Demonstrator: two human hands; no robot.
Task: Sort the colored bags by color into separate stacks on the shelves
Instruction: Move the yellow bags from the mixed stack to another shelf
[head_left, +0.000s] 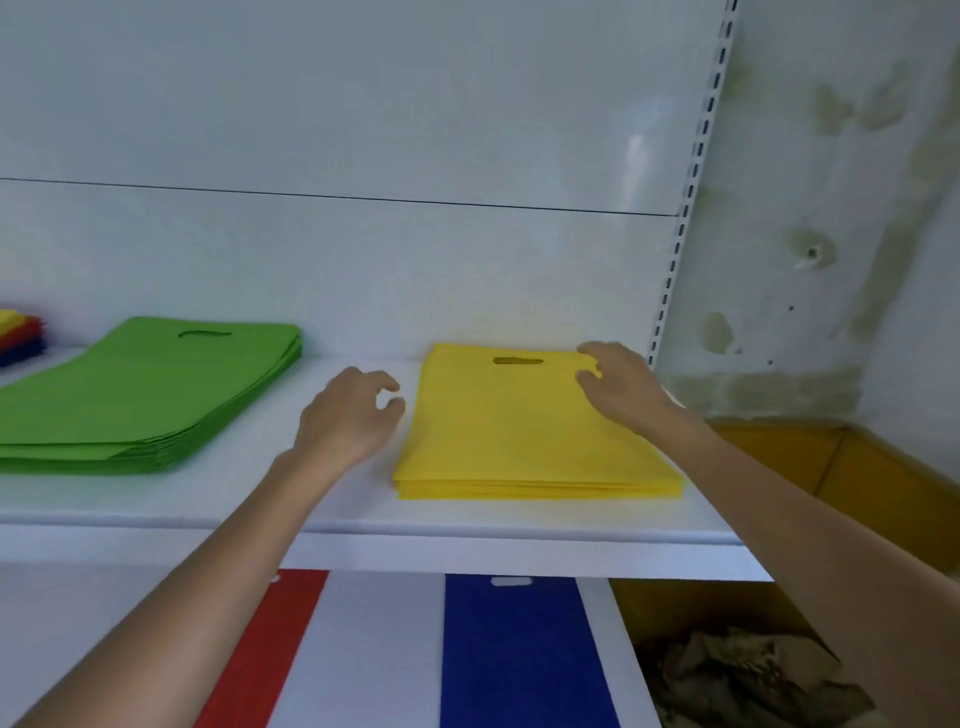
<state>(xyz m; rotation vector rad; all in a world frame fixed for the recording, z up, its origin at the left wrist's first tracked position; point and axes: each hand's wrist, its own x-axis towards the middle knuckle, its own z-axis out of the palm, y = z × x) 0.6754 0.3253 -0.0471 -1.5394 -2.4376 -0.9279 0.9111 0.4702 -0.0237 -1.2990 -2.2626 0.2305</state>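
Far left, cut by the frame edge: small mixed pile (18, 335) of yellow, red and blue bags, on the white upper shelf (337, 499).

Just right of it: green stack (140, 395), many bags deep, flat on the same shelf, handle slot toward the back panel, edges fanned slightly at the right side.

Below, on the lower shelf (379, 649): red bag (260, 649) lying flat, partly hidden behind the left forearm.

Centre-left: left hand (348, 415) over bare shelf between the green and yellow stacks, just beside the yellow stack's left edge. Fingers loosely curled, thumb and forefinger close together, nothing held.

Centre: yellow stack (519, 431), squared up, flat on the upper shelf, handle slot toward the back, well apart from the green stack.

Beneath it, on the lower shelf: blue bag (519, 654), flat, white handle slot at its top edge, apart from the red bag.

Right of centre: right hand (618, 389) at the far right corner of the yellow stack, fingers bent over the back edge, thumb low on the top bag. Pinching the corner or only resting on it: cannot tell, too blurred.

Behind the hand: slotted upright (685, 208) at the shelf's end.

Far right: stained wall (831, 208); under it an open cardboard box (857, 467) with crumpled brown paper (753, 686) inside.
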